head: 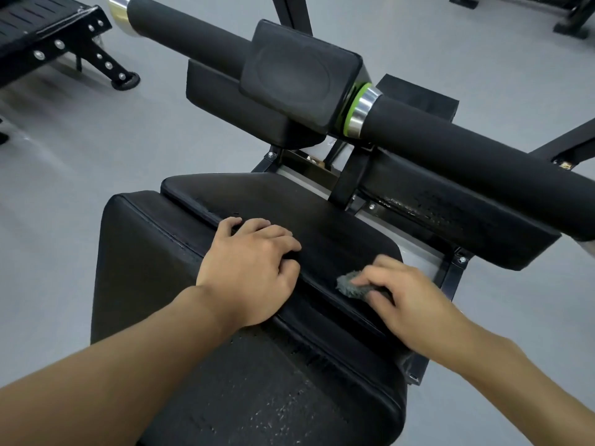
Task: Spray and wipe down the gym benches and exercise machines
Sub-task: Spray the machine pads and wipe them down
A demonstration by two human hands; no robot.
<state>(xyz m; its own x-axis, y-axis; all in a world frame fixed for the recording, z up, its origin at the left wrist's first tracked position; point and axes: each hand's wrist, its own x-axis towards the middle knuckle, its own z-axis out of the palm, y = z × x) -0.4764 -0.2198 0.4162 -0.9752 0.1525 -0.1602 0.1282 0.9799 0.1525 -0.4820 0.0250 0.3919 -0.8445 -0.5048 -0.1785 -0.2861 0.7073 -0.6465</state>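
A black padded exercise machine fills the view. Its worn seat pad [277,400] lies nearest me and a second pad [289,204] lies just beyond it. My left hand [251,268] rests on the near edge of that second pad, fingers curled over the seam. Beside it, my right hand [405,297] pinches a small grey cloth [351,286] and holds it against the pad's right corner. No spray bottle is in view.
A black foam roller bar [467,162] with chrome and green collars crosses above the pads, carrying a square pad [299,75]. Another pad [457,214] sits under it at right. Another machine's black frame [54,37] stands at far left on grey floor [80,156].
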